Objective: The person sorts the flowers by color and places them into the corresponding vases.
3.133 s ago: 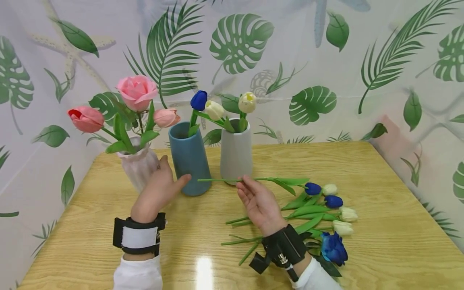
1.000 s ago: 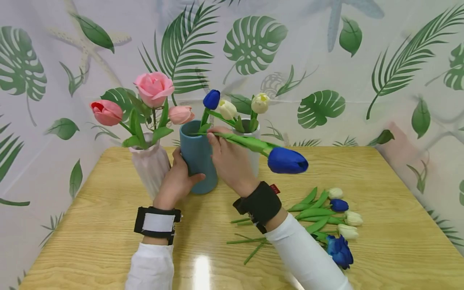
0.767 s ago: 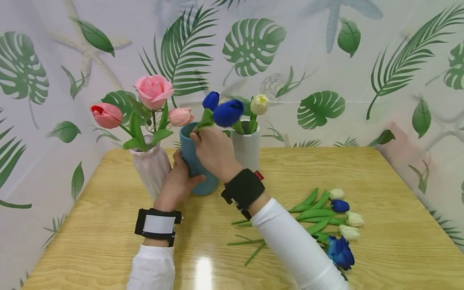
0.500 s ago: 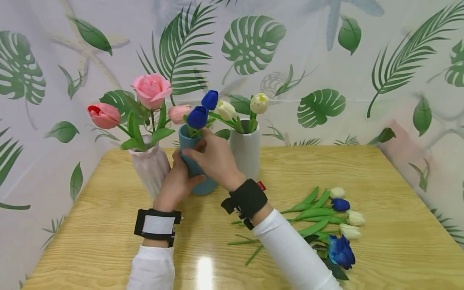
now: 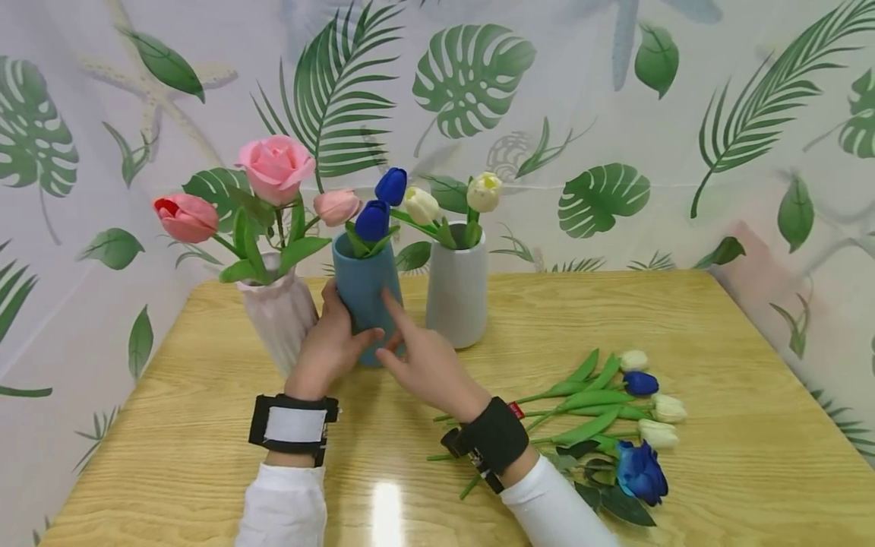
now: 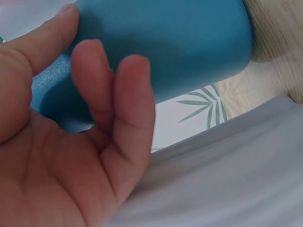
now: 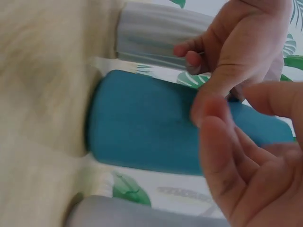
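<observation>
A blue vase [image 5: 365, 277] stands upright in the middle left of the head view, with two blue tulips [image 5: 373, 221] in its mouth. My left hand [image 5: 324, 349] holds it from the left, thumb across the front; in the left wrist view two other fingers [image 6: 130, 94] bend beside the blue wall. My right hand [image 5: 437, 372] is at the vase's right front, index finger stretched towards it and the others loosely bent, with nothing held. In the right wrist view the left thumb lies along the vase [image 7: 142, 123], overlapped by the right fingers [image 7: 218, 146].
A ribbed pinkish vase [image 5: 283, 315] with pink flowers stands left of the blue one. A white vase [image 5: 456, 296] with cream tulips is just to its right. Cream and blue tulips [image 5: 641, 384] and a blue rose [image 5: 641, 472] lie on the wooden table [image 5: 738, 425] at right.
My right hand brought a blue tulip from the right and put it into the blue vase, then let go and drew down and back. The left hand closed in on the vase and stays there.
</observation>
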The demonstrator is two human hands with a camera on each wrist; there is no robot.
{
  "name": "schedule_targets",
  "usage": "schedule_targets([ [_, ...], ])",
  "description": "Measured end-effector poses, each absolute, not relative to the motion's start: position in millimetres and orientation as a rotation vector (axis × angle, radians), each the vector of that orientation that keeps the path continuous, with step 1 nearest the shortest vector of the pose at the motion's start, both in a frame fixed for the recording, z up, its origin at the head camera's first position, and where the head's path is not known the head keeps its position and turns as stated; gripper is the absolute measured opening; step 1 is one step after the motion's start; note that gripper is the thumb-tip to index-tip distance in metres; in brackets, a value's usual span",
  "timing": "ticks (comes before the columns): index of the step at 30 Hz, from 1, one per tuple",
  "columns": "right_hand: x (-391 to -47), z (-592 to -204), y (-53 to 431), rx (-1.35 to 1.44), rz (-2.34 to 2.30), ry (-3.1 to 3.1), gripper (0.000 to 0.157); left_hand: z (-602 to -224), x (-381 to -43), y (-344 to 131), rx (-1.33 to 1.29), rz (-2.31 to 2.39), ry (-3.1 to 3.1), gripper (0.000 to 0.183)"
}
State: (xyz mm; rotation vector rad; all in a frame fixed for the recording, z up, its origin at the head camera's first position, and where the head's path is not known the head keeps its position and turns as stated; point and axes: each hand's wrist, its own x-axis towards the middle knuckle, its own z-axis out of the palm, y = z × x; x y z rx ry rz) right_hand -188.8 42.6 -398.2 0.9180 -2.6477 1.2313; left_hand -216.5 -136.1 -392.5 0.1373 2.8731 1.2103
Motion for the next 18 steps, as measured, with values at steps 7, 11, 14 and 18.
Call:
schedule_targets([
  [7, -175.4, -411.9, 70.2, 0.963, 1.069, -2.952, 0.042, -395.1, -215.2, -135.3, 0.127, 1.228, 2.863, 0.105],
  [11, -171.7, -412.5, 88.0, 0.977, 0.757, -3.210, 0.028, -393.7, -214.6, -135.7, 0.124, 1.232, 2.853, 0.105],
  [14, -168.9, -410.0, 101.5, 0.935, 0.652, -3.334, 0.022, -393.2, -214.8, -136.1, 0.122, 1.212, 2.854, 0.105],
  [18, -165.2, -405.7, 118.5, 0.821, 0.673, -3.412, 0.025, -393.8, -215.1, -135.9, 0.127, 1.190, 2.861, 0.105],
])
